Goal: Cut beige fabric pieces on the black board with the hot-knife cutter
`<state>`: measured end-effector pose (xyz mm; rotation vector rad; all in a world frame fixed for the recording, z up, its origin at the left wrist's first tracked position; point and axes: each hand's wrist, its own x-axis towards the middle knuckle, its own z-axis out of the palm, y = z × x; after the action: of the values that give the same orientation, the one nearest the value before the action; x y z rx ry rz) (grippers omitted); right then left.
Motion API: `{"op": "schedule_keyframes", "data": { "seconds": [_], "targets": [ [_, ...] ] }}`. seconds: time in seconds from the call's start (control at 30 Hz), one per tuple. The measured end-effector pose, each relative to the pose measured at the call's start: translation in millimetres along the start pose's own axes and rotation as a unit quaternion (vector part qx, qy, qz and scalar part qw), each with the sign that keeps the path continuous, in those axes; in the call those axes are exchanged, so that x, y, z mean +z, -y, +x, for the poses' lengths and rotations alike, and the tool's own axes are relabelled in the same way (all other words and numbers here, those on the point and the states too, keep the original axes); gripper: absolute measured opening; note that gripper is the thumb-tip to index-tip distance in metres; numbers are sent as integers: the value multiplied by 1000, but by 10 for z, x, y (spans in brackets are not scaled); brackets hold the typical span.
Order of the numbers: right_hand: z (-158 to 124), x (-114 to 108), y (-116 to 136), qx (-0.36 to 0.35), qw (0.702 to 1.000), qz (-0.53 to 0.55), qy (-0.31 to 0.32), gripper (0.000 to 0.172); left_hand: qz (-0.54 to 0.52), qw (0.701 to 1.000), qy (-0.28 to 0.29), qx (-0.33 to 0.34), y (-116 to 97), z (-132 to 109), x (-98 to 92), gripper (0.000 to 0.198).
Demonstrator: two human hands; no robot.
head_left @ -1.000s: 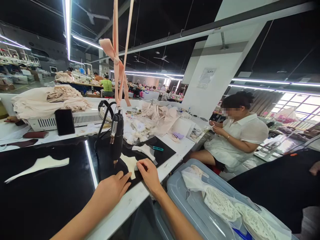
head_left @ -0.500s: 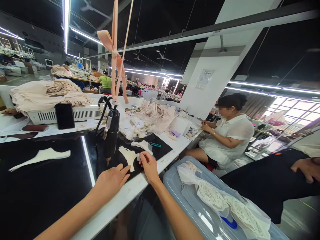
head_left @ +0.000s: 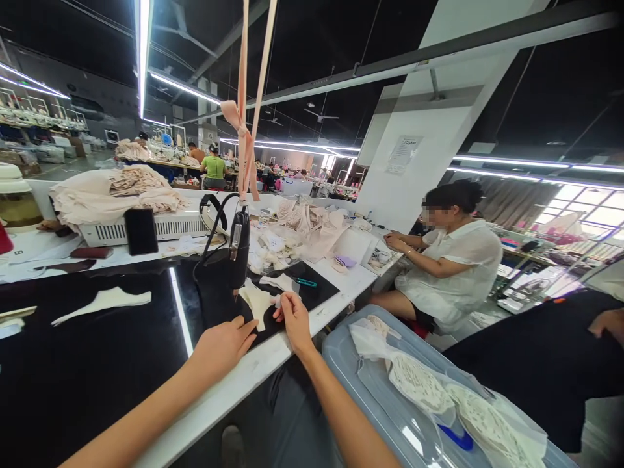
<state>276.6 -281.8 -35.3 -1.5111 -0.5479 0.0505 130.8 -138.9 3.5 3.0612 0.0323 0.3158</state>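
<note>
A cut cream fabric piece (head_left: 255,303) with curved edges lies on the black work surface near the table's front edge. My left hand (head_left: 223,348) rests flat with fingers stretched out, its fingertips touching the lower end of the piece. At the piece's right edge, my right hand (head_left: 295,323) is closed in a pinch on a small whitish bit of material (head_left: 275,301). Whether this bit belongs to the piece, I cannot tell. Just behind lie another pale cut piece (head_left: 280,282) and teal thread snips (head_left: 307,283).
A black device (head_left: 239,250) with a cable hangs from peach ribbons (head_left: 246,140) behind my hands. Left lies another cream piece (head_left: 104,302). Beige fabric heaps (head_left: 312,224) line the back. A clear-lidded bin (head_left: 341,351) carries lace pieces (head_left: 424,383). A co-worker (head_left: 446,266) sits at right.
The view has turned slightly left, so things sit farther right and a jar shows at the left edge. Both hands stay at the cream piece, with only slight finger movement.
</note>
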Motion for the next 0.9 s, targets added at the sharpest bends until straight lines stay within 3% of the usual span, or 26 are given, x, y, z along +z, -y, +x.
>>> {"op": "schedule_keyframes", "data": {
  "seconds": [0.23,0.57,0.9],
  "targets": [
    [11,-68,-36,40,997,65,-5,25,-9,1000,13,0,-51,-39,-51,35],
    [554,-55,165,131,979,156,-2,19,-24,999,26,4,-69,-24,-59,33],
    [847,-41,456,79,973,215,-35,23,-13,1000,25,5,-28,-20,22,35]
  ]
}}
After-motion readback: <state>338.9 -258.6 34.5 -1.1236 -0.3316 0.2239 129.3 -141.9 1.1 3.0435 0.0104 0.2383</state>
